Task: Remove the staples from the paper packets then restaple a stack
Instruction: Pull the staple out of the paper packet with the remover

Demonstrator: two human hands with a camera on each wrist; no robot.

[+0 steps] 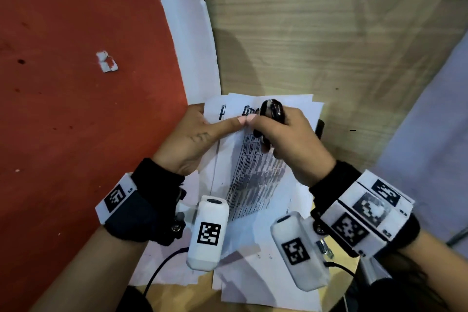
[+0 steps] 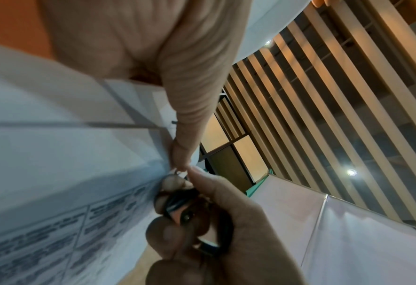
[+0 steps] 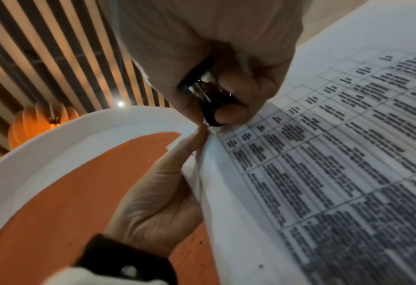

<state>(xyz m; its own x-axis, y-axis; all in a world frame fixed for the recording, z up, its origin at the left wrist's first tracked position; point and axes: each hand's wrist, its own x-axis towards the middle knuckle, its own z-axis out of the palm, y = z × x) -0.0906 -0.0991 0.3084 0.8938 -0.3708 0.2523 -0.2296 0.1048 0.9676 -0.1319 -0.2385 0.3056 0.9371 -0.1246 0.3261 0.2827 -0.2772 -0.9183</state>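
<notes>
Right hand [image 1: 286,139] is gripping a small black glossy staple remover [image 1: 272,111], fingers curled round it, its tip working at the top edge of a white printed paper packet with a table grid [image 1: 255,180]. Packet is lying at lower centre of the head view on the pale wood-grain counter [image 1: 329,45], over loose white sheets. Left hand [image 1: 192,139] is pinching the packet's upper left corner. Judgement: paper is thin, floppy, tearing easily; best held close beside the staple.
</notes>
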